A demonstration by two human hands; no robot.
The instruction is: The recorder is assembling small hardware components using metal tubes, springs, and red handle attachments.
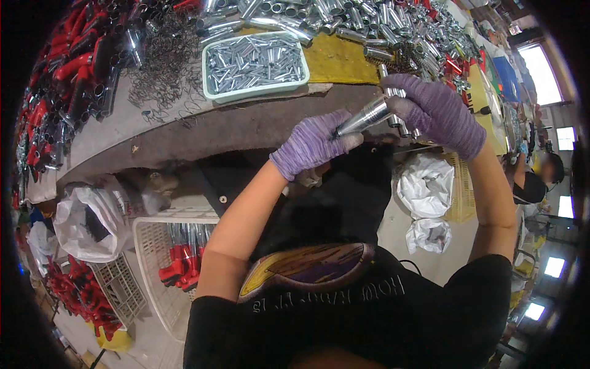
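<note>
Head view: near the centre of the frame, a shiny silver tapered metal tube (364,119) is held at its lower-left end in the purple-gloved left hand (316,142) and pinched at its upper-right end by the purple-gloved right hand (439,114). Two-handed handling is apparently under way, and a steady, aligned grip seems called for next. Both tube ends are partly covered by fingers; whether the slim silver metal rods (394,121) beneath the right hand are also held cannot be told.

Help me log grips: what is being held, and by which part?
A silvery metal tube: left hand at its narrower end, right hand at its wider end.
</note>
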